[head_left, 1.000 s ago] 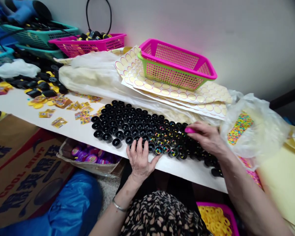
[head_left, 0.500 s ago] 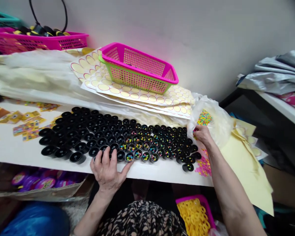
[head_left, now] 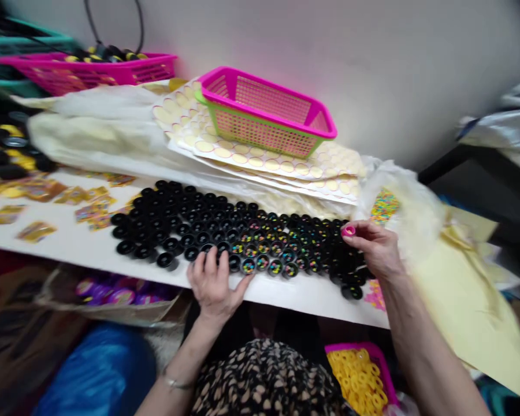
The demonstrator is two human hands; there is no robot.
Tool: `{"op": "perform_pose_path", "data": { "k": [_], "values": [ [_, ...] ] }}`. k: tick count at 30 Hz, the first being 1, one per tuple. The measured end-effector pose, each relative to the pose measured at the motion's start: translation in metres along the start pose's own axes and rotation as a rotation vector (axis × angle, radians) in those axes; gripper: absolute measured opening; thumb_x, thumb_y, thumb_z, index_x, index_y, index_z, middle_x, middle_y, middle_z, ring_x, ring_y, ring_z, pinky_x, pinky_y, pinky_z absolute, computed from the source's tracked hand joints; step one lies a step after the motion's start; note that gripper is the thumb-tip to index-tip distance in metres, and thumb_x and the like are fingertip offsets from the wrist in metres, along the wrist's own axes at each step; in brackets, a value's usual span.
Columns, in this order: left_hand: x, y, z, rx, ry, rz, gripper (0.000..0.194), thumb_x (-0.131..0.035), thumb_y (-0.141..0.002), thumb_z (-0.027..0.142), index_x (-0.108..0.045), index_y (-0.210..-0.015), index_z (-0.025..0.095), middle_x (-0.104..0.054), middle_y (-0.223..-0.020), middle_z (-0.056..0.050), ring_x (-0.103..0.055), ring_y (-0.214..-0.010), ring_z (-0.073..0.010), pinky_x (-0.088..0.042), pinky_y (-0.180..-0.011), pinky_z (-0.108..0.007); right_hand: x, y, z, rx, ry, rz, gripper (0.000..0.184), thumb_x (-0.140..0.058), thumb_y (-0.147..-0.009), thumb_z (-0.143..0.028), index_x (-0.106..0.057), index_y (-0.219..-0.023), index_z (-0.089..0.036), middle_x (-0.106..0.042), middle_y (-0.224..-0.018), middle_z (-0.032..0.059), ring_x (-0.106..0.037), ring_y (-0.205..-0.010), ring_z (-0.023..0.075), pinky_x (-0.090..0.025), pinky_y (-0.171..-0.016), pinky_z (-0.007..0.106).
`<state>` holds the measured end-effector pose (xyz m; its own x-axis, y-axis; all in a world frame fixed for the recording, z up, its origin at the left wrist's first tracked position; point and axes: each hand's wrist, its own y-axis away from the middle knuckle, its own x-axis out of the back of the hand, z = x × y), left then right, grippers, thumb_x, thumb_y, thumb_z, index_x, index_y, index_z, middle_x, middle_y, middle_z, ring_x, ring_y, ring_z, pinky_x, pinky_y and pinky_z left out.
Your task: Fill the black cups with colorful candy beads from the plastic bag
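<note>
Head view: the pink cap (head_left: 349,230) is pinched by the right hand (head_left: 375,248) near the cups' (head_left: 263,262) right end; the left hand (head_left: 215,287) is spread at the front row. Portioning appears underway; level carrying to an unfilled cup is called for.

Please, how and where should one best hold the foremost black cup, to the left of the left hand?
I would pinch the black cup by its outer wall, coming from the near edge of the table. It looks upright and round, its front faces that edge, and other cups crowd behind it.
</note>
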<state>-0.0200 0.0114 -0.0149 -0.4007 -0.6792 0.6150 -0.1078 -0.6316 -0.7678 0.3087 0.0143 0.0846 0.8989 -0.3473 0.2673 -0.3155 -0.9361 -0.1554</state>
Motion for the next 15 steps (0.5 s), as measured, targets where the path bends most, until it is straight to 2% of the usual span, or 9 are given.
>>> {"op": "perform_pose_path", "data": {
  "k": [3,5,7,10,15],
  "values": [
    [0.004,0.003,0.002,0.026,-0.002,-0.026,0.074,-0.067,-0.065,0.056,-0.050,-0.120,0.010,-0.053,-0.121,-0.023,-0.039,-0.119,-0.0361,-0.029,-0.099,-0.053,-0.054,0.018,-0.029,0.037,0.027,-0.320,0.017,-0.070,-0.068,-0.027,-0.065,-0.083,-0.021,-0.062,-0.078,0.0007,-0.055,-0.070,0.0141,-0.045,-0.064,0.027],
    [0.005,0.006,0.003,0.045,-0.003,-0.053,0.072,-0.066,-0.067,0.056,-0.051,-0.120,0.011,-0.052,-0.123,-0.022,-0.039,-0.120,-0.0357,-0.027,-0.100,-0.053,-0.088,0.025,-0.042,0.170,0.121,-0.511,0.010,-0.065,-0.075,-0.026,-0.065,-0.084,-0.021,-0.062,-0.081,0.0017,-0.054,-0.075,0.0149,-0.043,-0.069,0.029],
    [0.005,0.009,0.003,0.058,0.003,-0.071,0.071,-0.064,-0.068,0.056,-0.051,-0.120,0.011,-0.051,-0.125,-0.022,-0.038,-0.122,-0.0353,-0.025,-0.102,-0.053,-0.117,0.028,-0.048,0.333,0.280,-0.646,0.009,-0.058,-0.082,-0.024,-0.065,-0.086,-0.021,-0.062,-0.083,0.0029,-0.051,-0.079,0.0159,-0.041,-0.074,0.030],
    [0.004,0.012,0.002,0.074,0.023,-0.076,0.071,-0.062,-0.069,0.057,-0.050,-0.122,0.012,-0.050,-0.127,-0.021,-0.035,-0.124,-0.0347,-0.022,-0.104,-0.054,-0.146,0.028,-0.053,0.490,0.531,-0.768,0.014,-0.050,-0.087,-0.022,-0.064,-0.089,-0.020,-0.060,-0.082,0.0037,-0.046,-0.079,0.0164,-0.037,-0.074,0.030],
    [0.004,0.013,0.002,0.084,0.036,-0.074,0.066,-0.059,-0.072,0.055,-0.052,-0.122,0.012,-0.050,-0.128,-0.020,-0.037,-0.123,-0.0341,-0.022,-0.104,-0.053,-0.169,0.029,-0.063,0.648,0.894,-0.844,0.021,-0.043,-0.089,-0.019,-0.063,-0.085,-0.019,-0.057,-0.080,0.0058,-0.042,-0.077,0.0175,-0.031,-0.069,0.030]
  ]
}}
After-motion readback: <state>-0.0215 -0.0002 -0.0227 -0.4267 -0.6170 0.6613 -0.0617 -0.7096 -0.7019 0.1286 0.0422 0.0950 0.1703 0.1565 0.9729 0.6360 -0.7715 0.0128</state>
